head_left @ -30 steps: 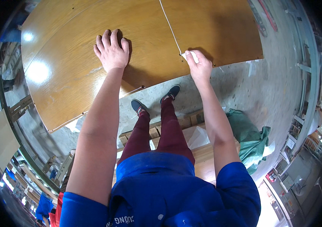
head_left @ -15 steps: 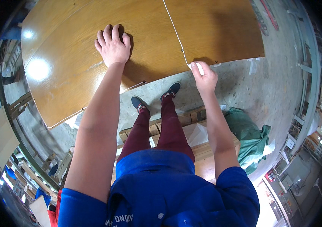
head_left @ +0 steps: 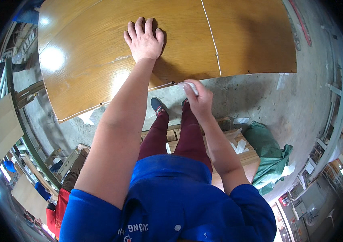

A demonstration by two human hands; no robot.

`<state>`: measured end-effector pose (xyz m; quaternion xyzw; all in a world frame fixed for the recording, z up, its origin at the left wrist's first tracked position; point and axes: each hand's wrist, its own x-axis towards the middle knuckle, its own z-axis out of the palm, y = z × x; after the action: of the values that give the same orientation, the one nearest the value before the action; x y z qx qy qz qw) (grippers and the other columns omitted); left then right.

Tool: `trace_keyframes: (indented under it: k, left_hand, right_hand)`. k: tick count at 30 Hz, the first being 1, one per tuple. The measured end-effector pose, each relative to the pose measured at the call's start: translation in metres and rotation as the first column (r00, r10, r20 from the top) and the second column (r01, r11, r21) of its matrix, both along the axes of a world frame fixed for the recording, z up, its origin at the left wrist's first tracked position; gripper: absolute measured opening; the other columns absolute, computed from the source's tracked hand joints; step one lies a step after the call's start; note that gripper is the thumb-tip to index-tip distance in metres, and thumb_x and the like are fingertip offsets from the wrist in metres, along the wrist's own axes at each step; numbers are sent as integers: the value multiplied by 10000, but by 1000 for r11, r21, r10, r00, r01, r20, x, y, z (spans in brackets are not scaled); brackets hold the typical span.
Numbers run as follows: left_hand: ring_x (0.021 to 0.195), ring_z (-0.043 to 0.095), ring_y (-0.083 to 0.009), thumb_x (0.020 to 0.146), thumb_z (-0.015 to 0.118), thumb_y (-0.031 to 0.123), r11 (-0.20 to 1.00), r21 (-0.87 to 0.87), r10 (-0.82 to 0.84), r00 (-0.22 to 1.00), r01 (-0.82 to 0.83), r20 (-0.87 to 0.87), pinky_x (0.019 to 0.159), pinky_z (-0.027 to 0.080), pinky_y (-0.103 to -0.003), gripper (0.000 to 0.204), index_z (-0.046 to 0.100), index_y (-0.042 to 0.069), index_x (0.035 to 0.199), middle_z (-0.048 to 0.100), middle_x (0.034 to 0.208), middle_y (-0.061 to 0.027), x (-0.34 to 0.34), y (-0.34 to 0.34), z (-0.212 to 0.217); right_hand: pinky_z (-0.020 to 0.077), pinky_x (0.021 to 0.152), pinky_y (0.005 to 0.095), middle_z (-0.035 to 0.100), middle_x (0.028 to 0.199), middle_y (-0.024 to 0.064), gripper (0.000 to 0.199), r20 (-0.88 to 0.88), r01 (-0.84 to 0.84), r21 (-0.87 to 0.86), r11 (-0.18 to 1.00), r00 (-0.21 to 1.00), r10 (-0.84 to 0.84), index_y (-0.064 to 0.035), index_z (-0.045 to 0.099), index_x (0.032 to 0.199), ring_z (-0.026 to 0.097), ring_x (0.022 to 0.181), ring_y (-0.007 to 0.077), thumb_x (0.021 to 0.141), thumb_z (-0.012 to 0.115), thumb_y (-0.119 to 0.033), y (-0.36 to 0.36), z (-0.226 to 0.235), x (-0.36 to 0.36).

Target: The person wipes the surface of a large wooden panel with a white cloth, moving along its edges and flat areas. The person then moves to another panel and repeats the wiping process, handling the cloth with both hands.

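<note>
A large glossy brown wooden panel (head_left: 99, 68) lies before me. My left hand (head_left: 145, 44) rests on its top with the fingers spread, holding nothing. A thin white cord (head_left: 211, 32) crosses the panel from the far side to the near edge, with a small knot-like lump partway along it. Just off that near edge, left of the cord's end, my right hand (head_left: 202, 100) is closed around a crumpled white wad (head_left: 192, 88). Whether the wad is cloth, paper or plastic I cannot tell. A pale line runs along the panel's near edge toward the left corner.
Wooden boards (head_left: 242, 161) with white scraps are stacked close to my legs. A green sack (head_left: 266, 149) slumps at their right. Green metal framing (head_left: 30, 137) stands on the left beside a person's red garment (head_left: 60, 207). Grey rails (head_left: 336, 105) run along the right.
My right hand has moved left and slightly down with the white wad, away from the cord's near end. My left hand stays flat on the panel while the whole view has shifted.
</note>
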<state>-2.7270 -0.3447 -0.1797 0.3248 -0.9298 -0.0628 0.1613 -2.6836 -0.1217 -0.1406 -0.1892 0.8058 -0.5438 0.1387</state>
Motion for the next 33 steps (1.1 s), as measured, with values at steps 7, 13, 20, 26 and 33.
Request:
trace_keyframes:
  k: [7, 13, 20, 26, 33]
  left_hand:
    - [1331, 259, -330, 862, 434, 398, 1000, 5, 1, 1000, -1, -16, 1098, 151, -507, 456, 495, 200, 1268, 404, 1373, -89, 0, 1, 0]
    - [1326, 269, -334, 859, 438, 390, 1000, -7, 3, 1000, -3, -11, 1096, 157, -505, 453, 494, 201, 1267, 408, 1370, -91, -1, 1, -1]
    - [1333, 264, -328, 865, 435, 391, 1000, -7, 4, 1000, -4, 8, 1102, 149, -494, 453, 486, 211, 1277, 393, 1386, -89, -2, 1, 0]
    - [1334, 267, -323, 869, 441, 382, 1000, 7, 1, 1000, -1, 9, 1106, 151, -479, 446, 481, 213, 1280, 403, 1381, -95, -3, 3, 3]
    - [1330, 274, -323, 871, 449, 380, 1000, -16, -5, 1000, 6, 29, 1103, 160, -479, 438, 489, 210, 1273, 405, 1383, -93, -5, 5, 3]
  right_hand:
    - [480, 538, 283, 652, 724, 114, 126, -115, -4, 44, 999, 993, 9, -43, 650, 865, 648, 618, 226, 836, 660, -165, -14, -13, 9]
    - [491, 556, 292, 655, 728, 105, 124, -126, 38, 106, 994, 992, -24, -49, 653, 869, 651, 630, 226, 837, 656, -169, -8, -10, 0]
    - [505, 588, 304, 663, 738, 98, 142, -170, 160, 113, 981, 975, -140, -67, 656, 882, 659, 652, 235, 844, 649, -203, 25, -14, -26]
    - [502, 596, 307, 662, 753, 111, 153, -217, 282, 102, 954, 942, -255, -52, 651, 895, 661, 664, 235, 857, 644, -200, 57, -14, -54]
    - [504, 622, 303, 669, 779, 115, 161, -254, 414, 117, 903, 891, -375, -40, 653, 894, 665, 687, 232, 861, 639, -197, 89, -17, -81]
